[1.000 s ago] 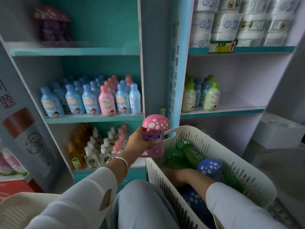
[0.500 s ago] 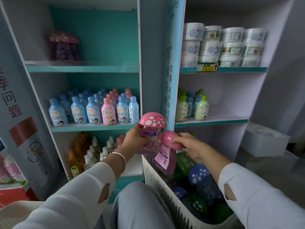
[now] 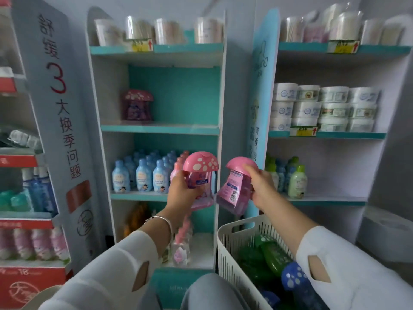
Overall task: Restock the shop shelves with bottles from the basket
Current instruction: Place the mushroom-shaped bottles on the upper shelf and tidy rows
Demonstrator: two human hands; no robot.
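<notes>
Grips a pink mushroom-capped bottle point(image 3: 200, 175) in the left hand point(image 3: 185, 194), wrapped round the clear body from below, cap uppermost and long axis close to vertical. Grips a second pink mushroom-capped bottle point(image 3: 234, 189) in the right hand point(image 3: 264, 186), clasped at the neck and side, tilted so the cap leans right and the base swings left toward the other bottle. Cannot tell whether the two bases touch or merely sit just beside each other.

Holds both up in front of the blue lotion bottles point(image 3: 143, 175), above and left of the white basket point(image 3: 225, 240). Leaves green bottles point(image 3: 274, 262) and a blue mushroom-capped bottle point(image 3: 292, 278) lying inside it.

Looks like a carry toward the teal middle shelf point(image 3: 161, 129), judging by the shelved mushroom bottle point(image 3: 137, 106) standing alone at its left end with bare board to the right. Finds that bare stretch up and to the left of both hands. Puts the left hand nearer, with its bottle already stood the right way for setting down. Asks more of the right hand: a longer reach leftward, and a turn of the wrist to bring the tilted bottle upright first. Risks a knock between the two bottles if raised together.
</notes>
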